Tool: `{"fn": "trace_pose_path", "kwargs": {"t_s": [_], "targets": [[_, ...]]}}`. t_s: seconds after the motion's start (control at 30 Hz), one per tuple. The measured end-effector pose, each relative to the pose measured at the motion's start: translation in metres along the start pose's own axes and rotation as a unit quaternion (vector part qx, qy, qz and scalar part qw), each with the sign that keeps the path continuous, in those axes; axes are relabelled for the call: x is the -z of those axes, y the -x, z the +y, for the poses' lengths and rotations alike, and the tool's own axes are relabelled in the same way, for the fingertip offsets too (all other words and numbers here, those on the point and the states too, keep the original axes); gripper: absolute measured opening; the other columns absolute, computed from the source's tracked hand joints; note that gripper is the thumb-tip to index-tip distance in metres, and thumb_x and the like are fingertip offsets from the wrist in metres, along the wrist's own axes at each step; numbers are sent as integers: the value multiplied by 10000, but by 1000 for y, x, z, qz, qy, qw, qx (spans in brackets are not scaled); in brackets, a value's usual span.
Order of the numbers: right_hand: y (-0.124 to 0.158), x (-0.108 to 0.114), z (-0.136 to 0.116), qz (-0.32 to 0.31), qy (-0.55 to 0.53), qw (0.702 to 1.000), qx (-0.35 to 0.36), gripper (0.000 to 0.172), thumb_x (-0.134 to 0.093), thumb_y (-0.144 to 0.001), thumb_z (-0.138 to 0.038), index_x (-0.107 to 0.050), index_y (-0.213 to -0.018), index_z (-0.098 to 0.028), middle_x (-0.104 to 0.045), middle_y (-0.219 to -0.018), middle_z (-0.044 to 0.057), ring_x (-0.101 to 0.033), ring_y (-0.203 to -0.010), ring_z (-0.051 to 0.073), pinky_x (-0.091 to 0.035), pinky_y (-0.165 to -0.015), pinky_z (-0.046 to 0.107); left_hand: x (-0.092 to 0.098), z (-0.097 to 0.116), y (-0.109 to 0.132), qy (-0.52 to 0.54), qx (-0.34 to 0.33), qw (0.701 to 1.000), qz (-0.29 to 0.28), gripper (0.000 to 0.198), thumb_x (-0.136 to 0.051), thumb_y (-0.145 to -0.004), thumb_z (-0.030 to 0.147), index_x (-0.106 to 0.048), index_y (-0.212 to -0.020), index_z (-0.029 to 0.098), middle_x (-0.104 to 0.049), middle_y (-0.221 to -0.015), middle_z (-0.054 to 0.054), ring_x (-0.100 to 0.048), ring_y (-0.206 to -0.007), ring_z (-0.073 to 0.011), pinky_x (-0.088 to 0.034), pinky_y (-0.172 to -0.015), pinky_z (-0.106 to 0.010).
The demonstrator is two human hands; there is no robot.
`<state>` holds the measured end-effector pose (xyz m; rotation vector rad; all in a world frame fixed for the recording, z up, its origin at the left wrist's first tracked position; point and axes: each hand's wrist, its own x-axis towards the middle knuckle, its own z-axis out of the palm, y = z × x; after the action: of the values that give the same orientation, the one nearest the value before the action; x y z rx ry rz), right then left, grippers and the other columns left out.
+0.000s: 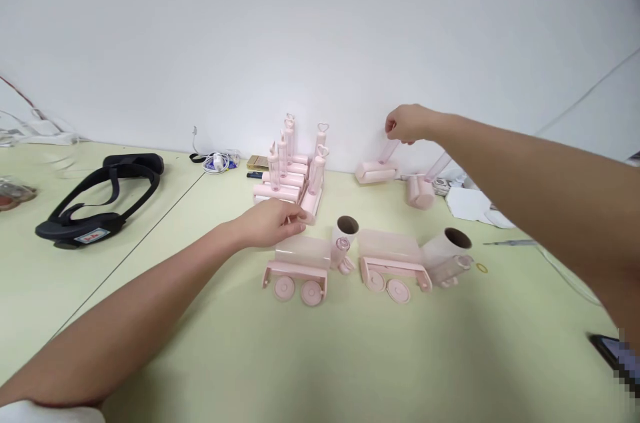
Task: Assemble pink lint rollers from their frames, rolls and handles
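phone (607, 348): dark, at the near right edge, partly blurred.
surface (240, 356): pale green, with a seam running away on the left.
left cover (303, 255): pink translucent shell, two round discs just in front of it.
right cover (393, 251): same kind, just right of the left cover, also with two discs in front.
small tube (346, 225): cardboard core, upright between the two covers.
large tube (450, 244): cardboard core, tilted, touching the right cover's right end.
left hand (273, 223): reaches in just behind the left cover; its grip is pinched together on the front roller.
front roller (310, 209): pink, at the near right corner of the roller cluster, handle up.
roller cluster (287, 173): pink lint rollers packed together, heart-topped handles upright.
headset (100, 196): black, well apart on the far left.
right hand (407, 123): raised near the wall; its grip is clamped on the handle of the far roller.
far roller (376, 171): pink, its drum resting on the surface by the wall, handle slanting up into the hand.
lying roller (420, 191): just right of the far roller.
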<state>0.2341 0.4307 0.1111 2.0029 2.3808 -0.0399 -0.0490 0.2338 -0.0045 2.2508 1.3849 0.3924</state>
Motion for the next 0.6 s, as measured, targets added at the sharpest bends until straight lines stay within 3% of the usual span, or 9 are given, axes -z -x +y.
{"fn": "trace_pose_path", "kwargs": {"t_s": [0.13,0.23,0.3,0.37,0.43,0.6], "targets": [[20,65,-15,94,-4,994,64,316,-684,-784,-217,-628,-1094,-198,-686,-989,93,-644,-707,201,-541,-670,379,11,-8,13,-5,13,999,33,373,-473,-887,480,-689,-1055,228,-703,-889,-21,-621,-773,-183,-434,-643,-265],[40,114,-29,200,-51,973,103,384,-712,-778,-421,-588,-1136,-357,-660,-972,44,-636,-847,266,-559,-689,427,17,-16,19,-11,26,998,56,354,-474,-887,489,-689,-1007,234,-692,-840,-4,-604,-737,-172,-427,-634,-263],[54,133,-45,246,-84,955,146,425,-701,-782,-487,-564,-1169,-375,-639,-965,30,-628,-919,276,-558,-724,431,19,-20,21,-6,37,997,71,369,-478,-882,509,-685,-1003,228,-687,-820,-3,-599,-719,-166,-431,-630,-263],[66,139,-65,275,-106,939,180,433,-669,-815,-489,-557,-1198,-323,-629,-1001,35,-634,-904,255,-544,-733,428,20,-22,22,-1,46,996,82,390,-480,-877,522,-685,-1014,221,-689,-823,-7,-603,-718,-165,-439,-633,-265],[71,135,-86,260,-129,939,186,476,-688,-789,-503,-534,-1208,-339,-632,-1032,29,-633,-852,239,-541,-689,417,19,-22,23,-2,48,995,90,398,-480,-875,524,-689,-1021,218,-694,-834,-11,-610,-724,-168,-446,-638,-269],[53,101,-122,210,-130,937,246,485,-714,-735,-524,-496,-1153,-413,-639,-1089,7,-584,-862,248,-519,-577,363,19,-23,33,8,52,994,96,402,-471,-877,520,-696,-1025,222,-710,-895,-20,-630,-770,-180,-468,-659,-274]]}}
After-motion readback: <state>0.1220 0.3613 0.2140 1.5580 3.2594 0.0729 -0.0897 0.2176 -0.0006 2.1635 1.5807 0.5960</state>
